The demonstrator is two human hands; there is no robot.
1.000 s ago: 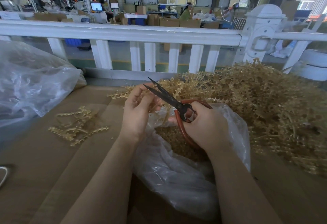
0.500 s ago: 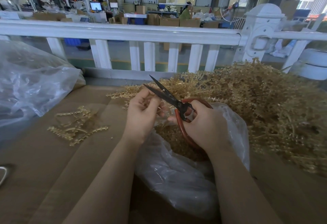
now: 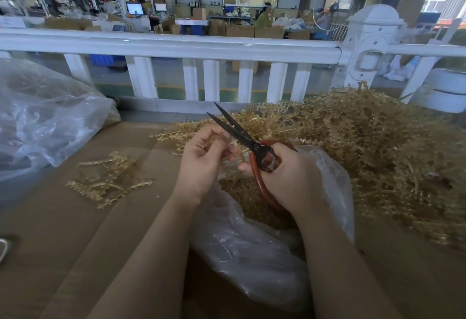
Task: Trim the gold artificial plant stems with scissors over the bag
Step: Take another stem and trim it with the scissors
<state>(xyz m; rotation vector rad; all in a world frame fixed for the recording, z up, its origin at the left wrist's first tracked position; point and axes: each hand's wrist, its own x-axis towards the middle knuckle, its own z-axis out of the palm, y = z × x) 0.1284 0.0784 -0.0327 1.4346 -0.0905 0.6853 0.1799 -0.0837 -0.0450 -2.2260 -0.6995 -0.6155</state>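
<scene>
Above the clear bag (image 3: 264,250), the right hand (image 3: 290,175) grips red-handled scissors (image 3: 252,147) (blades parted), the left hand (image 3: 204,157) pinching a gold stem (image 3: 222,131) just left of the blades.

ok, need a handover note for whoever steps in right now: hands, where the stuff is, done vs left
Left hand: pinching a small gold piece up by the blades, over the bag.
Right hand: grip closed on the red handles of the scissors, blades open, pointing up and away.
Clear plastic bag: in front of the person between the forearms, mouth open, gold bits already inside.
Big pile of gold stems: right side of the cardboard surface.
Small cluster of stems: lying to the left.
Done: some trimmings are in the bag.
Left: most of the big pile appears uncut.
</scene>
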